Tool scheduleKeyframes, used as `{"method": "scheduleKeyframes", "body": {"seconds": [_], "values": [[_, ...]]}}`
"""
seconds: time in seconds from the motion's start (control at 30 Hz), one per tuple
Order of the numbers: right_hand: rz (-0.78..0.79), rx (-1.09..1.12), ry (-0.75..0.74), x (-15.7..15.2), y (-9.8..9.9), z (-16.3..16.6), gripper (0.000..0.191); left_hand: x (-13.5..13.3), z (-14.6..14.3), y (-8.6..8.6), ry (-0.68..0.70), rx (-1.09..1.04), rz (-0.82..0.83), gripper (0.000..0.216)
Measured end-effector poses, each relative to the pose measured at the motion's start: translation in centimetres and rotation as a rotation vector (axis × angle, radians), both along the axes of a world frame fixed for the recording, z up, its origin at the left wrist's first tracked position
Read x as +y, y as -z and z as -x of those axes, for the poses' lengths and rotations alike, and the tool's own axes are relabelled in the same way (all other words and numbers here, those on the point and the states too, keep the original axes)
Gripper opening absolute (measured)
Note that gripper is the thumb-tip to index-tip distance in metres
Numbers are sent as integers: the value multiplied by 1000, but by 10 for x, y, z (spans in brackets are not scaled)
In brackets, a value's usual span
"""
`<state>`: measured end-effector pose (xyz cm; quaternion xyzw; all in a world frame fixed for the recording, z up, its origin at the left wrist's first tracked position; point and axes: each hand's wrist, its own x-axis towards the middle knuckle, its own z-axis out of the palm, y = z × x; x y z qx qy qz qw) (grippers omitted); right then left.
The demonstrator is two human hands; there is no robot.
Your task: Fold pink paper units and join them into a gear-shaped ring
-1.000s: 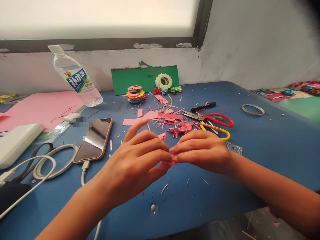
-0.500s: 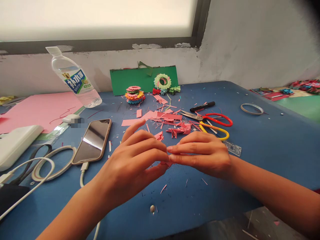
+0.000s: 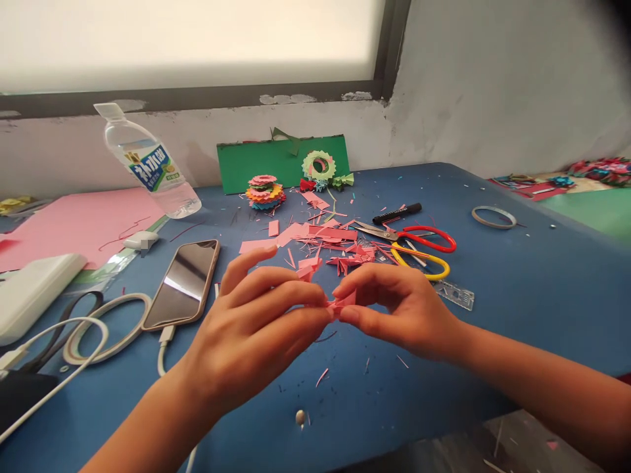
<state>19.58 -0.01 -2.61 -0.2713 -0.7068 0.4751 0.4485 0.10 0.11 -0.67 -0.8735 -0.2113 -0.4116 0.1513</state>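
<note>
Over the blue table (image 3: 517,289), my left hand (image 3: 251,328) and my right hand (image 3: 399,309) meet at their fingertips. Both pinch one small folded pink paper piece (image 3: 341,305), held a little above the tabletop. My left fingers are curled with the forefinger raised; my right thumb and fingers close on the piece's right end. Just behind the hands lies a heap of pink paper scraps (image 3: 325,240).
Red scissors (image 3: 419,236) and yellow scissors (image 3: 424,259) lie right of the scraps, with a black marker (image 3: 397,212) and a tape ring (image 3: 493,217). A phone (image 3: 185,279) on a cable, a tilted water bottle (image 3: 148,164), pink sheet (image 3: 73,220) and finished paper rosettes (image 3: 266,190) stand left and back.
Both hands have lifted slightly and the right fingers have curled, so the pink piece now shows between the fingertips. The view has tilted down a little.
</note>
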Motion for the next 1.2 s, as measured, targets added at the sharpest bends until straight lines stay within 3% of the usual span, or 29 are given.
{"method": "scheduleKeyframes", "body": {"seconds": [0.1, 0.37, 0.7, 0.97, 1.2], "values": [[106, 17, 34, -3, 0, 3, 10, 1, 3, 5, -5, 28, -27, 15], [121, 29, 131, -3, 0, 6, 10, -3, 6, 7, 9, 147, -74, 13], [206, 103, 83, -1, 4, 7, 10, -4, 4, 6, -7, 157, -88, 16], [185, 9, -6, 4, -4, -2, 14, -5, 5, 9, 29, 159, -77, 17], [89, -5, 83, 4, -6, -5, 10, -4, 3, 6, -40, 52, 22, 16]]}}
